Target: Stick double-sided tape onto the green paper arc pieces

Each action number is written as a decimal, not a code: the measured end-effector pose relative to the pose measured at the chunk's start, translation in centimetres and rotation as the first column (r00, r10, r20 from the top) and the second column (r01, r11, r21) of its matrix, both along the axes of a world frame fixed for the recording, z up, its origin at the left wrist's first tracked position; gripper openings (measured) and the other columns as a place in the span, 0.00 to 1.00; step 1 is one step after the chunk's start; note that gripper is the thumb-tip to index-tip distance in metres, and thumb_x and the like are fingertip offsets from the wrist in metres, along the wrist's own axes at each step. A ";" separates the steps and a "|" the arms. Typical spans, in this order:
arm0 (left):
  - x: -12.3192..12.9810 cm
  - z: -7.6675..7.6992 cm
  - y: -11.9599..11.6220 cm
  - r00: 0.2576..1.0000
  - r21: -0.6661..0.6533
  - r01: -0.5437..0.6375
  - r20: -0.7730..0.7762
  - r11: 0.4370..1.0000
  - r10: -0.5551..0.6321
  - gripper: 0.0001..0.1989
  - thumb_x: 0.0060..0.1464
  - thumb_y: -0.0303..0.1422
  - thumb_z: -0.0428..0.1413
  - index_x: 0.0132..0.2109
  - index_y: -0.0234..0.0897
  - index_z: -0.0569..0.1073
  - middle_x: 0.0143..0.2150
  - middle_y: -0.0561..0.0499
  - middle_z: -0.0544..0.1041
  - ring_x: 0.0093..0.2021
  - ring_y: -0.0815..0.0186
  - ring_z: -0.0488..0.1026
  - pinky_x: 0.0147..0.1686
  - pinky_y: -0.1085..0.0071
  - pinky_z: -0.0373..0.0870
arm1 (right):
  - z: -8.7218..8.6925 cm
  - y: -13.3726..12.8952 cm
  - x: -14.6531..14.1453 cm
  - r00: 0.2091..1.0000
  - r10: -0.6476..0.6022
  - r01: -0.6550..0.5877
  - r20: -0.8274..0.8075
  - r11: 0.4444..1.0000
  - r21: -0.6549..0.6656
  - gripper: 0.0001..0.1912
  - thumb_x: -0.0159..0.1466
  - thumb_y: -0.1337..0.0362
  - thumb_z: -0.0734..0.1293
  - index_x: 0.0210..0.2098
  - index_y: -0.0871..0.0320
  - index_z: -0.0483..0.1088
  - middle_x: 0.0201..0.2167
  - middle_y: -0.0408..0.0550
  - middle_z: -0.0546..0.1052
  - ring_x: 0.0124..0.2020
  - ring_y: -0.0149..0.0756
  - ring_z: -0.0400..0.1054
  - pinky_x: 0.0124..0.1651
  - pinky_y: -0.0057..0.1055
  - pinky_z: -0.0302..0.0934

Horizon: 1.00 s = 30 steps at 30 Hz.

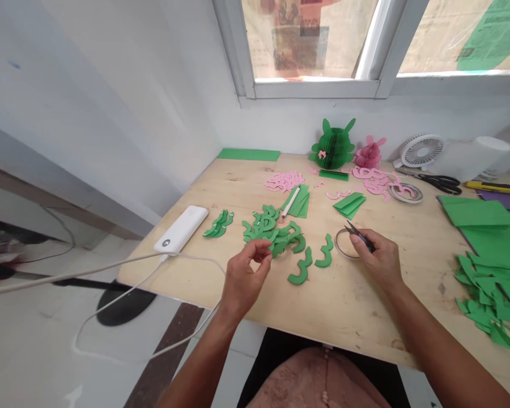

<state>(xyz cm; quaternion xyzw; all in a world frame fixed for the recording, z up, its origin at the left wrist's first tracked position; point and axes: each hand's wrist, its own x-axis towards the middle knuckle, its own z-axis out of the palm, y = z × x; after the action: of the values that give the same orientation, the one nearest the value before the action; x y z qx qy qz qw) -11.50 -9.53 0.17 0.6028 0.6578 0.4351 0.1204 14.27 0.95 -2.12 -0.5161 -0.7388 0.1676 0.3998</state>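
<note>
My left hand (243, 279) is at the near edge of a heap of green scalloped paper pieces (267, 224). Its thumb and forefinger are curled together in a pinch; whatever may be between them is too small to make out. In my right hand (380, 258) are small dark pointed scissors (355, 229), their tips slightly apart and aimed left. Just under these tips a thin roll of tape (343, 245) lies flat. Two separate scalloped green pieces, one nearer (301, 267) and one farther (325, 252), rest between my hands.
A white power bank (182, 228) with a cable lies left, beside a small green stack (219, 223). Behind are a white pen (291, 202), pink cutouts (284, 181), green and pink honeycomb paper figures (332, 148), a fan (422, 150) and black-handled scissors (442, 182). Green scraps (493, 300) lie right.
</note>
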 end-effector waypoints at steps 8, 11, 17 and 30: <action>2.1 -3.0 -0.7 0.805 0.216 0.353 -0.566 0.910 -0.177 0.10 0.57 0.22 0.49 0.45 0.35 0.69 0.33 0.48 0.77 0.34 0.64 0.72 0.36 0.67 0.67 | 0.2 0.0 0.0 1.000 0.001 -0.002 0.018 1.000 0.019 0.20 0.61 0.50 0.62 0.31 0.61 0.75 0.20 0.43 0.71 0.20 0.29 0.60 0.24 0.25 0.55; 2.5 -4.0 -1.2 0.724 0.066 0.448 -0.612 0.892 -0.318 0.08 0.58 0.23 0.48 0.42 0.35 0.70 0.34 0.48 0.76 0.37 0.64 0.71 0.39 0.65 0.66 | 0.3 0.0 0.0 1.000 0.003 -0.004 0.021 1.000 0.015 0.20 0.61 0.51 0.62 0.32 0.61 0.75 0.19 0.43 0.70 0.20 0.29 0.59 0.24 0.25 0.54; 1.6 -3.7 -0.6 0.824 0.041 0.325 -0.502 0.945 -0.262 0.07 0.57 0.26 0.49 0.40 0.38 0.71 0.36 0.48 0.76 0.40 0.63 0.71 0.42 0.64 0.66 | 0.3 -0.1 -0.1 1.000 0.003 -0.003 0.015 1.000 0.015 0.20 0.61 0.50 0.62 0.30 0.60 0.75 0.20 0.43 0.71 0.21 0.30 0.60 0.24 0.26 0.55; 0.5 -4.3 1.9 0.674 -0.175 0.166 -0.698 0.970 -0.242 0.07 0.55 0.24 0.51 0.35 0.38 0.72 0.34 0.47 0.73 0.35 0.60 0.69 0.34 0.64 0.64 | 0.2 0.0 0.0 1.000 -0.001 0.001 0.006 1.000 -0.007 0.19 0.61 0.51 0.62 0.32 0.60 0.75 0.22 0.44 0.72 0.21 0.30 0.61 0.25 0.26 0.55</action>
<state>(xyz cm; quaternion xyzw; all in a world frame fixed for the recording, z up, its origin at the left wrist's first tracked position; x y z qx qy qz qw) -10.98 -7.60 -4.11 0.7871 0.6016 0.1182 -0.0675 14.29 0.93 -1.88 -0.5182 -0.7391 0.1683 0.3961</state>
